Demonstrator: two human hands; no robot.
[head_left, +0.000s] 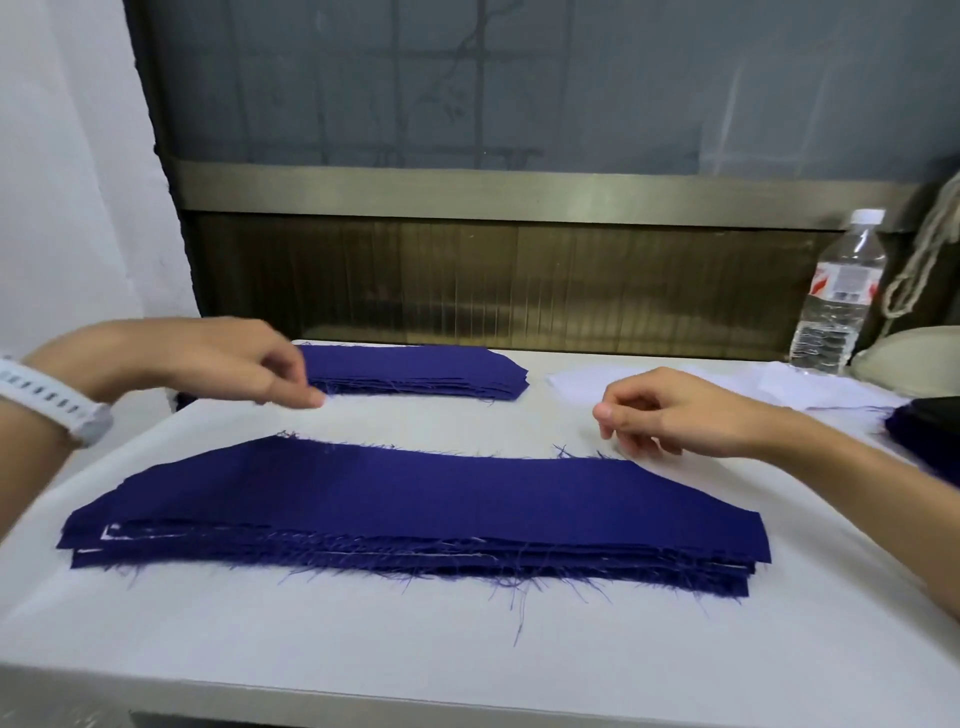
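A thick stack of dark blue fabric pieces (415, 514) with frayed edges lies across the near middle of the white table (363, 639). A second, smaller blue stack (415, 369) lies at the table's far edge. My left hand (234, 364), with a white watch on its wrist, hovers at the front left corner of the far stack, slightly blurred. Its fingers are loosely curled, with nothing visible between them. My right hand (670, 410) hovers just beyond the near stack's far right corner, fingers loosely curled and empty.
A clear plastic water bottle (836, 296) stands at the back right. White fabric pieces (810, 384) lie beside it, and more dark fabric (924, 426) sits at the right edge. A dark metal-framed window panel (519, 275) rises behind the table.
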